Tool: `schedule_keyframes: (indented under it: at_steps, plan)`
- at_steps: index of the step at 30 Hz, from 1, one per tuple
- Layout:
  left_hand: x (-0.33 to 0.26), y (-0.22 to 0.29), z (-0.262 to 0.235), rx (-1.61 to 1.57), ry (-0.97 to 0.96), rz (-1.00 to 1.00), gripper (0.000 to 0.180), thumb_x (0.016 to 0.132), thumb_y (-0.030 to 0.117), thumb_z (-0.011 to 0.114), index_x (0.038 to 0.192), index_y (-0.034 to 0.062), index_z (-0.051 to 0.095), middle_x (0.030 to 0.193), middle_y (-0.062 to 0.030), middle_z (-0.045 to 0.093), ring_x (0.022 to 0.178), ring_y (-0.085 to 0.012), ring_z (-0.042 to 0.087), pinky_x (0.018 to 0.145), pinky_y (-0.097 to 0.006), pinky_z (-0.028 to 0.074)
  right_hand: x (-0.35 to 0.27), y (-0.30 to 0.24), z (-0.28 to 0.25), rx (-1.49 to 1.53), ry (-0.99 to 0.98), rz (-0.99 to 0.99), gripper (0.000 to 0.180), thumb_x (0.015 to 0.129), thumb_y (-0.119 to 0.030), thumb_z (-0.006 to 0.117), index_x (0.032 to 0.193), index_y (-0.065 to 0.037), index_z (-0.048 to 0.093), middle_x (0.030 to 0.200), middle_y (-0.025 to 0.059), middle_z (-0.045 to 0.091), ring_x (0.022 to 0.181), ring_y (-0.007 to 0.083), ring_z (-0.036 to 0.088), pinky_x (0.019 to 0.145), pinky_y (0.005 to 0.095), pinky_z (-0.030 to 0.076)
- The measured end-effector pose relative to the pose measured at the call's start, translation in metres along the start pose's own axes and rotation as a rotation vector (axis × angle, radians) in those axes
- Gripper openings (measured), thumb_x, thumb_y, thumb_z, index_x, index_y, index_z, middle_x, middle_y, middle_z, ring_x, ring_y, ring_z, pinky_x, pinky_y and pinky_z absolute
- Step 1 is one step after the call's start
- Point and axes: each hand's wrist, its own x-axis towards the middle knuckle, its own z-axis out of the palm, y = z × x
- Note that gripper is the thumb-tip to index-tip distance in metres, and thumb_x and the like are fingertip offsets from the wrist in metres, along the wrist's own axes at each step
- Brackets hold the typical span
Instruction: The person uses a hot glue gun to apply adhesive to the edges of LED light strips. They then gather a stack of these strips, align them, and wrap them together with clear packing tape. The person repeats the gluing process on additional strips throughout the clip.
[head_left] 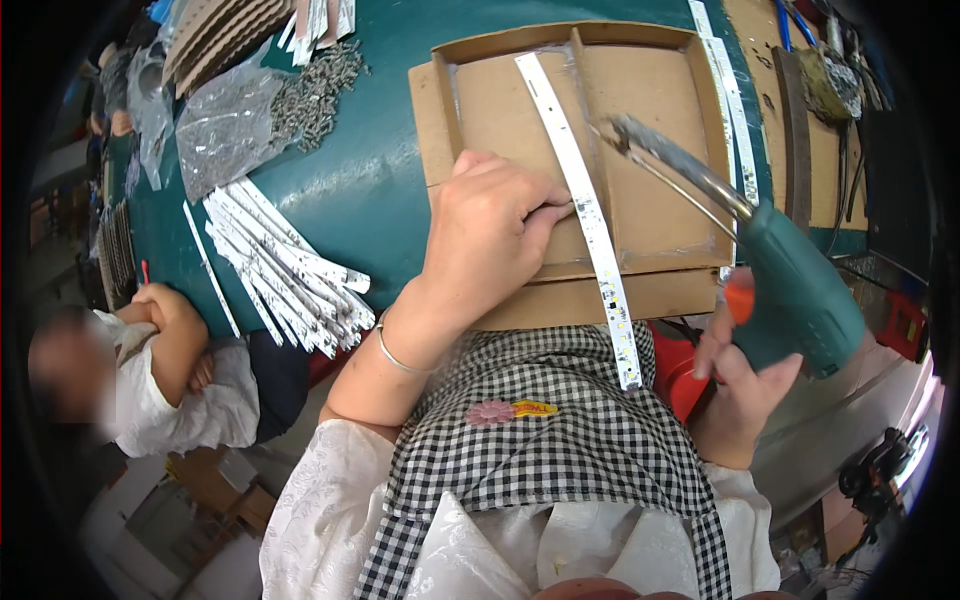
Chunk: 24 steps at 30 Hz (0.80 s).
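Note:
A white LED strip board [590, 220] slants across a shallow cardboard tray [655, 270], its lower end reaching past the tray's front edge over my apron. My left hand [490, 215] is closed in a pinch, with thumb and fingertips at the strip's left edge near its middle. Whatever small thing lies between those fingertips is hidden. In my right hand [745, 385] is a green soldering gun [800, 285] with an orange trigger. Its metal barrel points up and left over the tray; the tip is to the right of the strip, apart from it.
Left on the green table [390, 180] are a pile of LED strips [285, 265], a heap of small metal parts [325, 90] and a plastic bag [225, 135]. More strips [735, 120] lie right of the tray. A person [180, 375] sits at the left with folded arms.

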Motion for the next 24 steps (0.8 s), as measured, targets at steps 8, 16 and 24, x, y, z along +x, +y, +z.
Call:
schedule_keyframes:
  at_steps: [8, 16, 24]
  plan:
    - [-0.002, -0.003, 0.001, -0.012, 0.016, 0.017, 0.017, 0.063, -0.005, 0.076, 0.076, 0.0057, 0.072, 0.071, -0.0068, 0.069, 0.066, -0.0240, 0.064, 0.070, -0.034, 0.049, -0.006, -0.006, -0.040, 0.009, -0.193, 0.136, 0.067, 0.078, -0.007, 0.077, 0.130, 0.013, 0.042, 0.109, 0.0230, 0.056, 0.058, 0.0160, 0.054, 0.045, 0.0260, 0.048]
    - [-0.002, -0.004, 0.002, 0.002, 0.014, 0.013, 0.015, 0.065, -0.005, 0.076, 0.075, 0.0058, 0.072, 0.072, -0.0072, 0.070, 0.068, -0.0237, 0.065, 0.071, -0.033, 0.049, -0.004, -0.014, -0.035, -0.007, -0.181, 0.263, 0.056, 0.076, -0.007, 0.079, 0.121, 0.010, 0.049, 0.083, 0.0139, 0.056, 0.059, 0.0177, 0.058, 0.050, 0.0274, 0.050]
    - [-0.002, -0.004, 0.003, 0.009, 0.025, 0.025, 0.015, 0.065, -0.004, 0.077, 0.075, 0.0058, 0.072, 0.071, -0.0069, 0.069, 0.067, -0.0234, 0.064, 0.070, -0.033, 0.049, -0.003, -0.014, -0.037, -0.037, -0.207, 0.221, 0.061, 0.078, -0.004, 0.077, 0.128, 0.010, 0.046, 0.085, 0.0148, 0.058, 0.063, 0.0172, 0.058, 0.052, 0.0264, 0.051]
